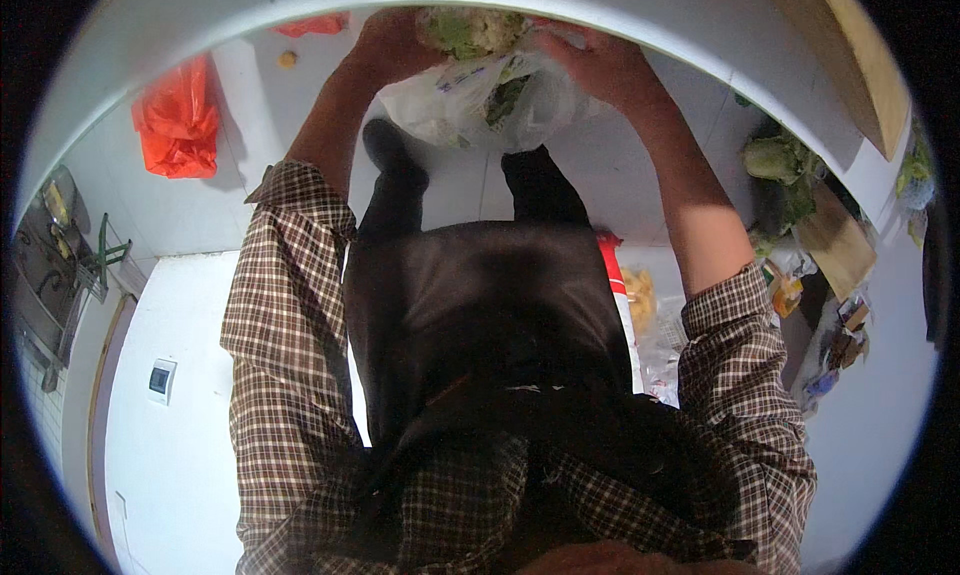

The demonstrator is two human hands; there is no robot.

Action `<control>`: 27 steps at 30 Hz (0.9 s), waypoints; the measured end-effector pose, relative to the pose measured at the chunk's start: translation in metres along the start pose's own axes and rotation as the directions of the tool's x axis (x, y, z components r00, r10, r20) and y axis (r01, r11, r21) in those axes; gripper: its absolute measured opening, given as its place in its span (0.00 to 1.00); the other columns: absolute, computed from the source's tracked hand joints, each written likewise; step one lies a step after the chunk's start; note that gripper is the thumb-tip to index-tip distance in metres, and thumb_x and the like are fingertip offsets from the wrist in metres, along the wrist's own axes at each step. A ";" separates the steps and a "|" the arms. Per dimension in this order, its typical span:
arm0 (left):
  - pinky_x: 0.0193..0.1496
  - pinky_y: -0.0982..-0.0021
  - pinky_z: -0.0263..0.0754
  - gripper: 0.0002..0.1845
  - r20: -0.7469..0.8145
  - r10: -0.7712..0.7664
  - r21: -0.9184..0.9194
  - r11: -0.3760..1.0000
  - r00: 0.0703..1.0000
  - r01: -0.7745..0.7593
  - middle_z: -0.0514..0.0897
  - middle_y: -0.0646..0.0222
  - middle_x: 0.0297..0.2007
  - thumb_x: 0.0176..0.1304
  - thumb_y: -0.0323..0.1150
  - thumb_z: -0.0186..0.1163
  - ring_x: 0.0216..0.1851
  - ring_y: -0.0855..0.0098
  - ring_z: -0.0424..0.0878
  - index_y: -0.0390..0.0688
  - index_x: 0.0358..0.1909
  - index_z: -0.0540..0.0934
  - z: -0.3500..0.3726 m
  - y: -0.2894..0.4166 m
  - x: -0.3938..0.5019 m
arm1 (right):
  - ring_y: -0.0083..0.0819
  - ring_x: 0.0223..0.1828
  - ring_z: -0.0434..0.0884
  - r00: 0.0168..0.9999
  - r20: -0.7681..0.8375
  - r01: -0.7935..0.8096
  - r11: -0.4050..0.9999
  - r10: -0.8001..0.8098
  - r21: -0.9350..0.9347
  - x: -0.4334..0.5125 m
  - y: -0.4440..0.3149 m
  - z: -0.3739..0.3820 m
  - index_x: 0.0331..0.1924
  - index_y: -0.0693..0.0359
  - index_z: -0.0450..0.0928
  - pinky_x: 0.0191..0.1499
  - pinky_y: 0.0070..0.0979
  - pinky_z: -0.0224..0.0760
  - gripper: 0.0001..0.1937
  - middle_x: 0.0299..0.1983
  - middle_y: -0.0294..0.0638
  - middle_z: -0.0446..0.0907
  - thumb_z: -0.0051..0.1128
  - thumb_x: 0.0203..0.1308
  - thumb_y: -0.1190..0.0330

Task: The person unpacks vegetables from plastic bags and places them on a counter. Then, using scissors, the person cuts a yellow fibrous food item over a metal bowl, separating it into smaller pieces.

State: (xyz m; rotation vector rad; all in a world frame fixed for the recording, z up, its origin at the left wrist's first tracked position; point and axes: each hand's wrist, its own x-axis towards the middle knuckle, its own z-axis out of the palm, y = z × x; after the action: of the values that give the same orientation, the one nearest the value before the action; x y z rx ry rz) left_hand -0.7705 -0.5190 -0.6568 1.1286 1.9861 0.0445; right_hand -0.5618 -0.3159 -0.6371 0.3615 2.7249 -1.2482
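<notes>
Near the top of the view, my left hand (391, 46) grips the left side of a pale green and cream vegetable head (472, 35), which looks like cauliflower. Under it is a clear plastic bag (442, 99) with some dark green leaves (507, 99) inside. At the bag's upper right, my right hand (604, 63) has its fingers pointing towards the vegetable. Whether those fingers are closed on the plastic is not plain. A curved white edge (360, 31) cuts off the top of the scene and hides part of both hands.
A red plastic bag (180, 121) lies on the tiled floor (262, 192) to the left, near a small round tan object (286, 59). Leafy vegetable heads (776, 159) and a wooden board (834, 237) are on the right. Plastic packages (664, 350) sit beside my right leg.
</notes>
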 end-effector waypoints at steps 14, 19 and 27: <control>0.62 0.55 0.76 0.40 0.216 0.140 -0.026 0.990 0.966 -0.137 0.84 0.54 0.55 0.51 0.62 0.72 0.53 0.55 0.83 0.44 0.59 0.81 0.033 -0.053 -0.017 | 0.39 0.42 0.86 0.904 0.200 -0.421 0.869 0.379 0.258 -0.026 -0.033 0.122 0.49 0.56 0.82 0.49 0.38 0.81 0.18 0.40 0.43 0.85 0.66 0.51 0.67; 0.57 0.55 0.79 0.33 0.160 0.012 0.133 0.991 0.987 -0.033 0.86 0.53 0.49 0.53 0.56 0.70 0.48 0.55 0.85 0.42 0.54 0.82 0.034 -0.031 -0.016 | 0.38 0.39 0.86 0.857 0.418 -0.436 0.856 0.301 0.277 -0.024 -0.045 0.130 0.46 0.52 0.83 0.46 0.35 0.80 0.16 0.35 0.42 0.85 0.65 0.50 0.67; 0.60 0.53 0.77 0.42 -0.190 0.005 0.063 0.998 0.982 0.008 0.85 0.51 0.50 0.48 0.35 0.69 0.54 0.50 0.82 0.50 0.70 0.68 -0.001 0.019 0.005 | 0.43 0.38 0.86 0.814 0.315 -0.423 0.870 0.487 -0.254 0.020 -0.011 0.029 0.43 0.55 0.84 0.45 0.41 0.78 0.18 0.36 0.44 0.86 0.55 0.61 0.51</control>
State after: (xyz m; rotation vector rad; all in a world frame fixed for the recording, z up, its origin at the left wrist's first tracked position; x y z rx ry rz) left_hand -0.7590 -0.5036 -0.6515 1.2015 2.1704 0.0921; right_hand -0.5836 -0.3414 -0.6524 0.6431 2.2157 -0.8383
